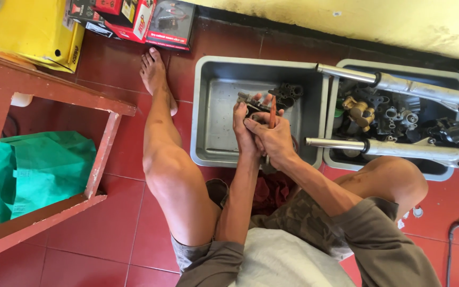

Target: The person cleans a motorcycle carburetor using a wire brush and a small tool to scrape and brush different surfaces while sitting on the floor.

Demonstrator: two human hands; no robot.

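I sit on a red tiled floor with my legs apart, hands over a grey metal tray (208, 95). My left hand (243, 130) grips a small dark metal engine part (251, 103) above the tray. My right hand (274, 139) holds a thin tool with an orange-red handle (272, 110), its tip against that part. Another dark metal part (287, 94) lies in the tray just behind my hands.
A second grey tray (341, 159) to the right holds several metal parts and a brass piece (358, 110); two silver fork tubes (399, 84) lie across it. A red wooden frame (102, 154) with a green bag (38, 170) stands left. Yellow and red boxes (134, 21) sit behind.
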